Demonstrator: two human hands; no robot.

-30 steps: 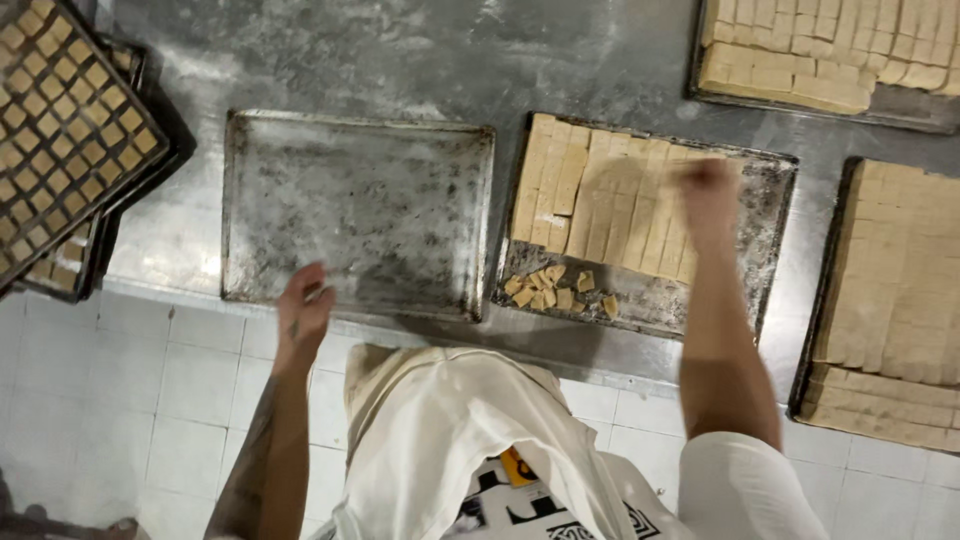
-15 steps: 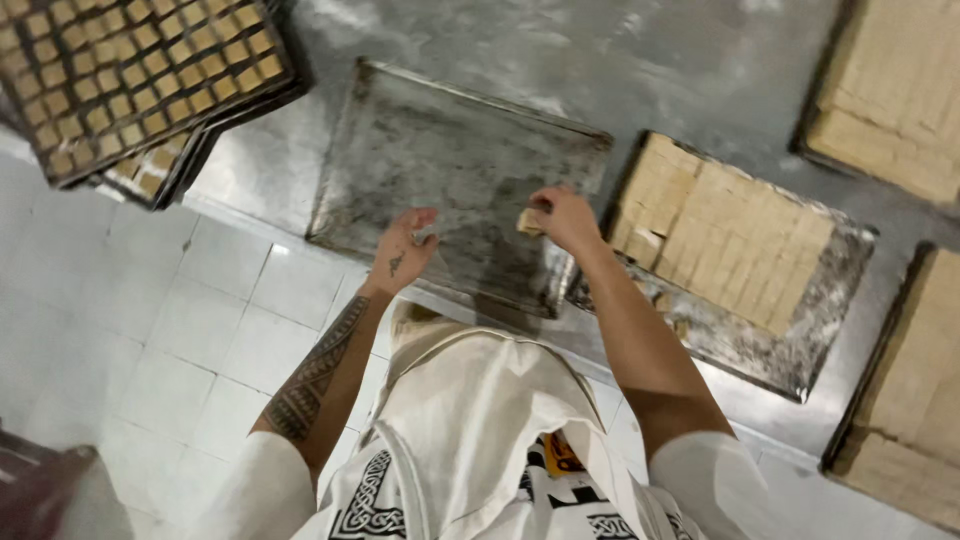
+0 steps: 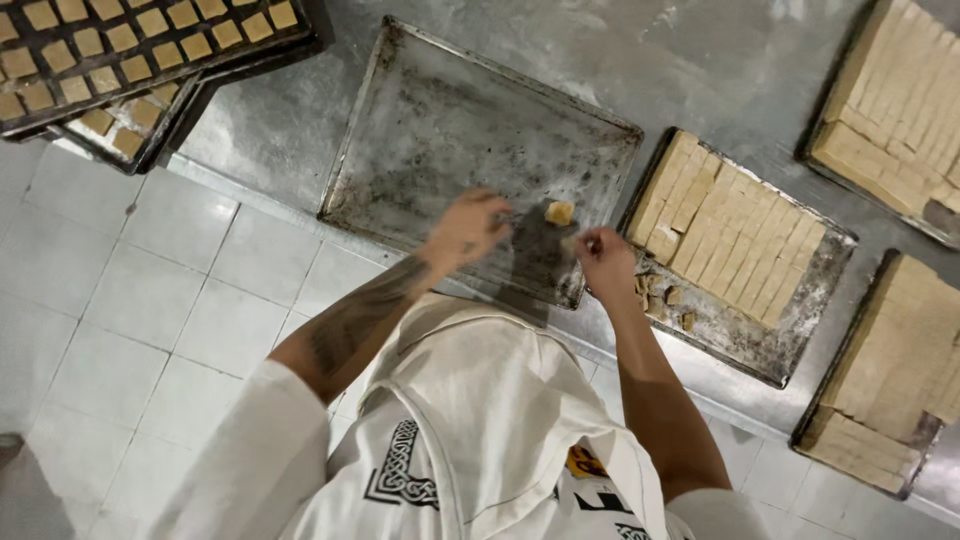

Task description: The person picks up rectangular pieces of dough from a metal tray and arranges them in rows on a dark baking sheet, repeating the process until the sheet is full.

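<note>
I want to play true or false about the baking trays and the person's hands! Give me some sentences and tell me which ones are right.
1. One small dough piece lies on the nearly bare metal tray. True.
2. The left hand is over that tray. True.
3. The right hand is resting on the white tiled floor. False: it is at the tray's right edge, near the dough piece.
4. The tray of cut dough strips to the right is completely bare. False: it holds rows of strips and some loose scraps.
5. The dark trays at upper left hold small squares. True.
</note>
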